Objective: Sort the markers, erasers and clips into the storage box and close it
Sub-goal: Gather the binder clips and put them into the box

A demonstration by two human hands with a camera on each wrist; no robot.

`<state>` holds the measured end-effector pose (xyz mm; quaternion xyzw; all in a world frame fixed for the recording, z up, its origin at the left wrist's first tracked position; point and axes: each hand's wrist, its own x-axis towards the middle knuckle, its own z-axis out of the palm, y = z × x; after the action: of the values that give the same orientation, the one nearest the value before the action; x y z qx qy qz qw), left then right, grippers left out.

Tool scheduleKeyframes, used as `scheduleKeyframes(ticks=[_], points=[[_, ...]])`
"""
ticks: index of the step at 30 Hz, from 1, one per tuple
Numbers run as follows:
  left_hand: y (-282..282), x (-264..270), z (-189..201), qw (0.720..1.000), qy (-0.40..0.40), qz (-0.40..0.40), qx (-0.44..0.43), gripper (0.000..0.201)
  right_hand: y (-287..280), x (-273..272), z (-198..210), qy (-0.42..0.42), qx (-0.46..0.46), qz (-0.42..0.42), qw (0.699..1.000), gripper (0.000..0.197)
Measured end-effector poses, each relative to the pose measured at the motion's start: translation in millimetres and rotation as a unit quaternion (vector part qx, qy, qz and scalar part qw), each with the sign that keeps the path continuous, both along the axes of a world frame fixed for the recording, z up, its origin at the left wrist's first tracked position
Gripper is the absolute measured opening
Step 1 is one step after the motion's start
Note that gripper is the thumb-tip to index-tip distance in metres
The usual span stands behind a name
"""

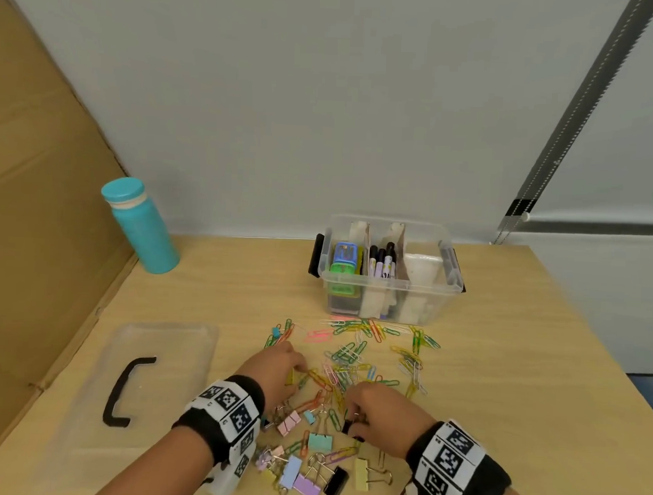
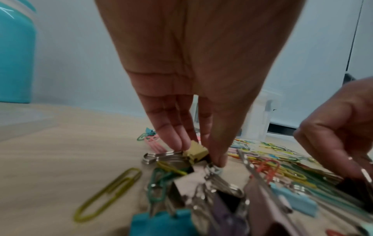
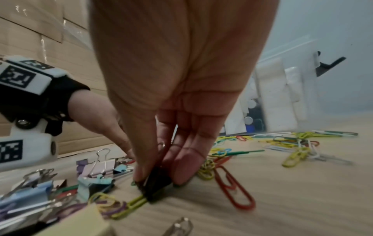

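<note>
Coloured paper clips (image 1: 354, 355) and pastel binder clips (image 1: 300, 467) lie scattered on the wooden table (image 1: 518, 368). My left hand (image 1: 280, 368) reaches down into the pile, and in the left wrist view its fingertips (image 2: 219, 159) pinch a small yellow binder clip (image 2: 195, 152). My right hand (image 1: 381, 414) pinches a small black binder clip (image 3: 156, 183) against the table. The clear storage box (image 1: 389, 272) stands open behind the pile. It holds erasers (image 1: 343, 261) in the left compartment and markers (image 1: 382, 263) in the middle one.
The clear lid (image 1: 139, 381) with a black handle lies flat at the left of the table. A teal bottle (image 1: 140, 226) stands at the back left beside a cardboard wall (image 1: 31, 204). The table's right edge runs diagonally behind the box.
</note>
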<state>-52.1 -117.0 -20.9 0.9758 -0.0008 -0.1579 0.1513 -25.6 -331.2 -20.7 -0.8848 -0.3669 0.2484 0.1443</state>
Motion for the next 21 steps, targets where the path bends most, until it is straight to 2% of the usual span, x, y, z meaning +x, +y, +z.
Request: scheduleKeyframes(ticks=[4,7,10,12,13,15,17,18,19,21], points=[[3,3,-4,1.000,-0.003,0.010,-0.014,0.030,-8,4,3,0.031,0.081,-0.054,0.995,0.020],[10,2,-3,0.998,-0.029,0.019,-0.057,0.032,-15,5,5,0.068,0.185,-0.112,0.974,0.026],[18,-1,3,0.980,-0.077,0.069,-0.168,0.028,-17,5,7,0.136,0.279,-0.172,0.935,0.033],[22,-4,11,0.952,-0.088,0.113,-0.270,0.023,-13,3,7,0.181,0.303,-0.194,0.915,0.035],[25,-5,15,0.936,-0.090,0.132,-0.313,0.020,-10,2,7,0.183,0.298,-0.194,0.916,0.033],[32,-7,18,0.906,-0.092,0.174,-0.375,0.018,-3,0,5,0.138,0.246,-0.158,0.946,0.022],[36,-11,20,0.844,-0.063,0.239,-0.476,0.019,5,-3,4,0.092,0.167,-0.088,0.978,0.011],[38,-13,19,0.813,-0.044,0.262,-0.518,0.021,9,-6,2,0.078,0.128,-0.053,0.987,0.016],[40,-15,19,0.795,-0.033,0.277,-0.539,0.022,13,-8,-1,0.063,0.091,-0.018,0.994,0.024],[42,-19,17,0.787,-0.015,0.287,-0.546,0.022,21,-14,-5,0.031,0.029,0.040,0.998,0.034]])
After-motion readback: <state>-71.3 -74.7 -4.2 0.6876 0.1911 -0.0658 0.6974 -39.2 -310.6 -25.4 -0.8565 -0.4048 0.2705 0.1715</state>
